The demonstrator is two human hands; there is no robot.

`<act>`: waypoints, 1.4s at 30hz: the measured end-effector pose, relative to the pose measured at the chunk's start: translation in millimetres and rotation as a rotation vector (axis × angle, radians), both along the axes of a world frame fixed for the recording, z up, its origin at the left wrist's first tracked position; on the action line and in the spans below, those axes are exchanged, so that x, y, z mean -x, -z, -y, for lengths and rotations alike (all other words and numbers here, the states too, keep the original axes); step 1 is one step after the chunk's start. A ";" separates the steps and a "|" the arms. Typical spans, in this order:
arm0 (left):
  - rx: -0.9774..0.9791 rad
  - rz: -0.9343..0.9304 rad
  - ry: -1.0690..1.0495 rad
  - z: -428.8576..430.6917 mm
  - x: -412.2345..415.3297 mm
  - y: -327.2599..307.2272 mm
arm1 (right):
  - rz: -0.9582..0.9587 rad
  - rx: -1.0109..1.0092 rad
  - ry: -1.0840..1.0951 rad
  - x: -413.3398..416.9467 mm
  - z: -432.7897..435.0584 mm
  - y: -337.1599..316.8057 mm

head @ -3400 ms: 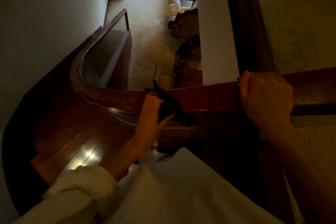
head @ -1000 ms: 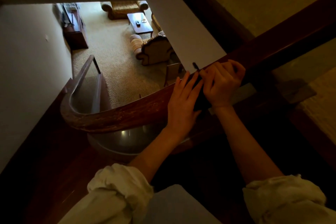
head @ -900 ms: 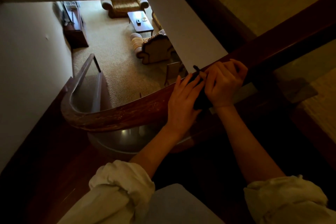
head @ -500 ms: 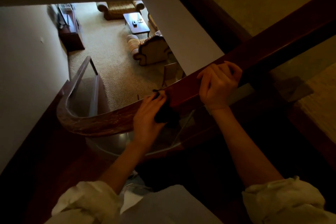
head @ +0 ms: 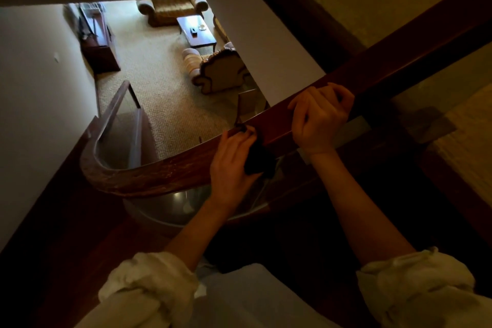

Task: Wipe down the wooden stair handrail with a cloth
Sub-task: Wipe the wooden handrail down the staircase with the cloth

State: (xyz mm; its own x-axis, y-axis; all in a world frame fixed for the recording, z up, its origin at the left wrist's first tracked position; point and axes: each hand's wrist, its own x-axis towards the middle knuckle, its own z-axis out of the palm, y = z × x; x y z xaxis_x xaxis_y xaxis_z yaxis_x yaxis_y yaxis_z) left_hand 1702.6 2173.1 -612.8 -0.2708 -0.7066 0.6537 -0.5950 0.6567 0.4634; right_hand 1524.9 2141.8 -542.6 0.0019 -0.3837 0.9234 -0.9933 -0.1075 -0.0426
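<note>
On the handrail (head: 165, 176), left hand (head: 231, 165) around dark cloth (head: 257, 162), right hand (head: 319, 120) beside.

A home — a wooden stair handrail (head: 165, 176) overlooks a carpeted living room with sofa (head: 170, 12) and coffee table (head: 198, 32).

The dark reddish-brown wooden handrail (head: 165, 176) runs as a straight, glossy bar from the upper right down toward the middle, then bends in a tight curve at the left and drops away along the stairs. Its curved stretch looks duller, with pale scuff marks. The small, near-black cloth (head: 257, 161) lies bunched over the rail just where the straight part meets the curve, pressed there under the left hand (head: 231, 162).
</note>
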 end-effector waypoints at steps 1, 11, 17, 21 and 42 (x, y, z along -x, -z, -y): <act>0.028 -0.019 0.025 0.6 17.1 -11.7 | -0.007 0.009 0.003 0.1 -0.6 -0.4; -0.001 -0.001 -0.015 -7.5 -15.3 16.0 | -0.002 0.017 0.007 1.6 -0.4 -0.4; -0.104 0.030 -0.094 -7.6 -35.1 25.2 | -0.022 0.026 0.030 -0.7 0.0 -0.5; -0.025 -0.051 -0.011 -6.2 23.9 -16.4 | -0.017 0.027 0.027 -0.3 -0.2 -2.5; -0.324 -0.190 0.090 20.6 20.7 -50.4 | -0.023 0.009 0.011 2.1 -3.6 -0.1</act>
State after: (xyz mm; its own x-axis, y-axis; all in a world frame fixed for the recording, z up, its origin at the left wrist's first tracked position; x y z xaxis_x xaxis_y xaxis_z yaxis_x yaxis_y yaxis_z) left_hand 1682.0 2152.5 -562.4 -0.2364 -0.8638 0.4449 -0.4256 0.5036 0.7518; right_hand 1522.8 2145.4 -542.5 0.0188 -0.3758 0.9265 -0.9951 -0.0970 -0.0191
